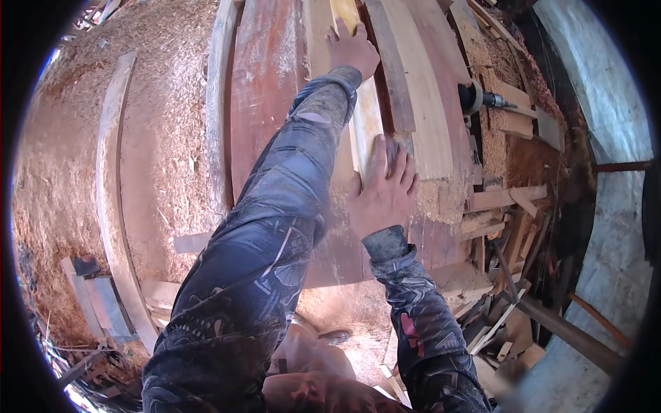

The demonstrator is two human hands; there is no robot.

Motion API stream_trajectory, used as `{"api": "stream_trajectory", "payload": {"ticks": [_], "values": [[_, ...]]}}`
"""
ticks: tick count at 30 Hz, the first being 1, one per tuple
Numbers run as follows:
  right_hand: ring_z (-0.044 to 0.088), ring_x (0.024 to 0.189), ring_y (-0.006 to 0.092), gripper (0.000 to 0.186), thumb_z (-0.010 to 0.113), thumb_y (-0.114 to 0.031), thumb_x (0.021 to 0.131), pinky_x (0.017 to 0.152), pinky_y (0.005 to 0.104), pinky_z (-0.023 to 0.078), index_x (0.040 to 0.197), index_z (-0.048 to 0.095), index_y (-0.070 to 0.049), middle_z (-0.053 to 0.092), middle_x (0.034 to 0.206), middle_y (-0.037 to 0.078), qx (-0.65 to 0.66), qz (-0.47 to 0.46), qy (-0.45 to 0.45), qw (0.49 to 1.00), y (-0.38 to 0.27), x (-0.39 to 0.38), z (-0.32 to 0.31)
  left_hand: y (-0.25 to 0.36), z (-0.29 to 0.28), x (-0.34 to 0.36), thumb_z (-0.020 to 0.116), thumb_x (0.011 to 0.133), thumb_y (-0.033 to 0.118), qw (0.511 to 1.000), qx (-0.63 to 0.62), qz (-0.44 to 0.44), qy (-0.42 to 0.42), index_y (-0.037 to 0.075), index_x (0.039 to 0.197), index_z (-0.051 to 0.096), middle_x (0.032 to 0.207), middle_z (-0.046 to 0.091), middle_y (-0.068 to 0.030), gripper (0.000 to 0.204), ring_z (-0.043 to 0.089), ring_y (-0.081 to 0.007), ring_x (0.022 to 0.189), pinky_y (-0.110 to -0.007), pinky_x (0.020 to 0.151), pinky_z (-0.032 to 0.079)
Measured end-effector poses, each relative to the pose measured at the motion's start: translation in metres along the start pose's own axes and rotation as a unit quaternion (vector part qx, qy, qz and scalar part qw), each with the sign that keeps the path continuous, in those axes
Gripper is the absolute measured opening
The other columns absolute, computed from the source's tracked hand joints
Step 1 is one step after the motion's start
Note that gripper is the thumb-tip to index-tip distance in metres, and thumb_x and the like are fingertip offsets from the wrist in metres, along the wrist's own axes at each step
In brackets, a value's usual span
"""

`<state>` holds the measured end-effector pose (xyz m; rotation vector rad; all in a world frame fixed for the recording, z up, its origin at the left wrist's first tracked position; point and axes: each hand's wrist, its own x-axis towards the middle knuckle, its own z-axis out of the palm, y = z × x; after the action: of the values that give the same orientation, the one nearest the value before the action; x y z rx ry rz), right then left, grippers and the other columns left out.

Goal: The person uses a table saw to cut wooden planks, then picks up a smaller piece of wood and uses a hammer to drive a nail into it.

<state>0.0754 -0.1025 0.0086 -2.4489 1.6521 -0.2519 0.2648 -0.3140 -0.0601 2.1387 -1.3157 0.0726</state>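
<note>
A narrow pale yellow wood strip (367, 127) lies lengthwise on the bench of boards, pointing away from me. My left hand (352, 49) rests on its far part, arm stretched out, fingers spread. At the near end, my right hand (384, 196) lies flat with fingers extended. Its thumb is left of the strip and the other fingers are to the right, on or beside the strip's end. A dark-edged, weathered board (396, 76) runs close along the strip's right side. What lies under both palms is hidden.
Reddish planks (265, 89) lie left of the strip, and a wide pale board (427, 103) lies right. A black power tool (482, 100) with a metal tip sits at the bench's right side. Sawdust and a long timber (113, 172) cover the left ground; offcuts (506, 344) pile up lower right.
</note>
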Motion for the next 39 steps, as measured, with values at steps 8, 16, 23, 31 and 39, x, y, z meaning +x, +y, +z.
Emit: {"api": "stream_trajectory", "payload": {"ticks": [8,16,23,31,39], "values": [[0.025,0.139,0.0424,0.077,0.057,-0.036,0.084,0.110,0.0624,0.018,0.151,0.022,-0.020,0.025,0.151,0.022,-0.023,0.007,-0.006,1.000,-0.021,0.050,0.013,-0.021,-0.024,0.049,0.045,0.092,0.043,0.972,-0.148,-0.079,-0.166,0.013,0.147,0.029,0.154,0.011,-0.0271,0.065,0.013,-0.0548,0.138,-0.063,0.111,0.016],[0.021,0.141,0.0407,0.076,0.054,-0.034,0.085,0.113,0.0603,0.013,0.151,0.018,-0.019,0.024,0.152,0.022,-0.041,0.011,-0.035,0.998,-0.044,0.080,0.012,-0.246,-0.110,-0.075,0.052,0.090,0.045,0.965,0.096,-0.245,0.007,0.008,0.146,0.030,0.149,0.030,-0.0232,0.071,0.028,-0.0383,0.138,-0.055,0.112,0.019],[0.028,0.138,0.0395,0.074,0.056,-0.031,0.084,0.111,0.0588,0.020,0.149,0.024,-0.019,0.030,0.150,0.020,-0.075,0.003,0.009,0.997,-0.052,0.100,0.022,-0.318,-0.134,-0.173,0.068,0.078,0.051,0.906,0.000,-0.407,-0.120,0.003,0.142,0.031,0.119,0.058,-0.0306,0.089,0.057,-0.0434,0.112,-0.049,0.095,0.044],[0.029,0.138,0.0371,0.073,0.056,-0.031,0.085,0.111,0.0573,0.022,0.149,0.024,-0.018,0.032,0.148,0.020,-0.091,0.003,0.017,0.996,-0.057,0.126,0.032,-0.314,-0.136,-0.178,0.073,0.072,0.028,0.896,0.031,-0.422,-0.138,0.002,0.126,0.039,0.101,0.065,-0.0289,0.069,0.063,-0.0432,0.098,-0.048,0.084,0.050],[0.027,0.138,0.0364,0.072,0.055,-0.031,0.086,0.111,0.0569,0.022,0.149,0.024,-0.017,0.032,0.148,0.019,-0.090,-0.003,0.002,0.996,-0.068,0.143,0.033,-0.327,-0.134,-0.183,0.072,0.071,0.026,0.901,0.008,-0.422,-0.104,0.003,0.112,0.044,0.095,0.065,-0.0279,0.055,0.063,-0.0446,0.093,-0.050,0.083,0.049]]}}
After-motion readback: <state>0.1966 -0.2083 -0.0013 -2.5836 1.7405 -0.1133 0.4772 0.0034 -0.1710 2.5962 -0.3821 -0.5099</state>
